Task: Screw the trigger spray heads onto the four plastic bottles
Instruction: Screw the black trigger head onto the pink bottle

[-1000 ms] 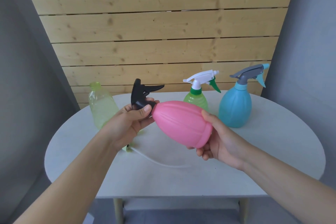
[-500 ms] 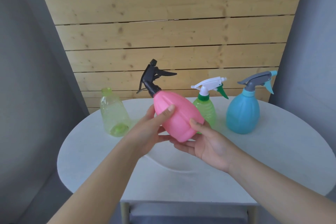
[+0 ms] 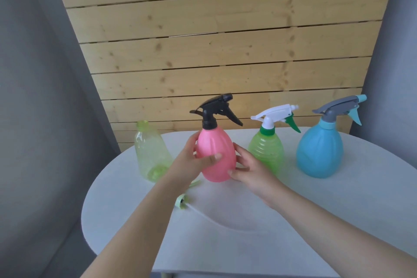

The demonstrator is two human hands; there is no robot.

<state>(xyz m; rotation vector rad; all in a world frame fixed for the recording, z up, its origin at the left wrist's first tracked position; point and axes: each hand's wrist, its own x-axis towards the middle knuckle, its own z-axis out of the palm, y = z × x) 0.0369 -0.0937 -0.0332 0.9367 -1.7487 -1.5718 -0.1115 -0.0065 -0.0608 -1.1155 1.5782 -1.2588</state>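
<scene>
Head view is showing me holding the pink bottle (image 3: 215, 156) upright between both hands, my left hand (image 3: 190, 160) wrapping its side with the thumb across the front, my right hand (image 3: 247, 168) cupping the other side low down. Both grips are grasping the bottle. A second ago I was holding it tilted on its side with my left fingers at the black head (image 3: 215, 111); half a second ago it was coming upright; now it is standing straight, bottom close to the counter (image 3: 338, 205), though I cannot tell whether it is touching. I am judging this head as screwed on, which makes three done: the green bottle (image 3: 267, 153) and blue bottle (image 3: 319, 151) are standing capped to the right. The clear bottle (image 3: 151, 153) is standing open at the left, and its loose head (image 3: 181, 202) with the tube is lying on the counter under my left forearm.
</scene>
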